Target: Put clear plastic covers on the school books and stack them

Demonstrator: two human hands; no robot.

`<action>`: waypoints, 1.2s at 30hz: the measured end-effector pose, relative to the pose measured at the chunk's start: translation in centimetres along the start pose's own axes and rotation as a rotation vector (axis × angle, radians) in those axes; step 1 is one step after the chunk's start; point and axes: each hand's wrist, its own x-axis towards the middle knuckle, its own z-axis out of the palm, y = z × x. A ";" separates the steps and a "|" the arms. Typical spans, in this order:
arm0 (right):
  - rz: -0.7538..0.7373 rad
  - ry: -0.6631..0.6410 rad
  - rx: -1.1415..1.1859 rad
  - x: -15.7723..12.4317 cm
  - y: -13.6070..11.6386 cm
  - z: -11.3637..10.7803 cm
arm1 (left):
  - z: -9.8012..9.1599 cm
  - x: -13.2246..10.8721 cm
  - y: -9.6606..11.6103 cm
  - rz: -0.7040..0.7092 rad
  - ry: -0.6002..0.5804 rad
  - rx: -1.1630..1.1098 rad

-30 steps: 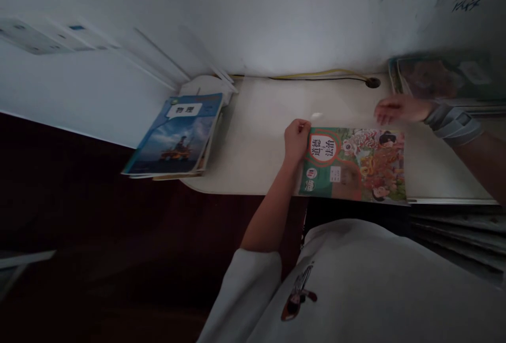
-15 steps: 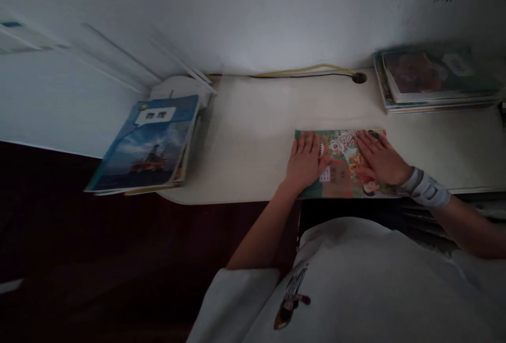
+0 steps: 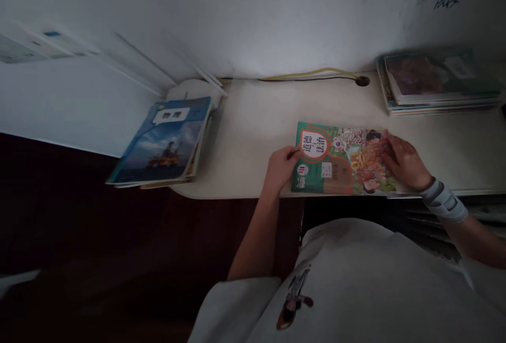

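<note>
A green textbook [image 3: 336,161] with a colourful cover lies flat near the front edge of a pale desk [image 3: 261,132]. My left hand [image 3: 280,166] grips the book's left edge, fingers curled around it. At the book's right edge rests my right hand [image 3: 403,159], its fingers bent onto the cover and pinching that side. A grey band wraps my right wrist [image 3: 443,201].
A stack of books topped by a blue one [image 3: 164,143] overhangs the desk's left end. Another pile of books [image 3: 435,82] sits at the back right by the wall. A yellow and black cable [image 3: 312,75] runs along the wall to a hole in the desk.
Both hands slid off the middle of the cover out to the book's left and right edges. The book shifted slightly on the desk.
</note>
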 end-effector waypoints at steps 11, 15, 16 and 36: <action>0.038 0.004 -0.179 0.5 0.0 -0.7 | 0.9 -1.9 1.9 0.134 0.219 0.377; -0.163 -0.058 -0.227 0.4 -3.6 -0.5 | 3.7 -3.1 4.5 0.490 0.060 0.690; -0.227 -0.103 -0.225 0.4 -4.5 -0.2 | 4.7 -3.3 4.9 0.555 -0.029 0.736; 0.359 -0.028 0.113 6.1 2.2 -0.1 | 1.2 7.0 1.4 0.071 0.000 0.149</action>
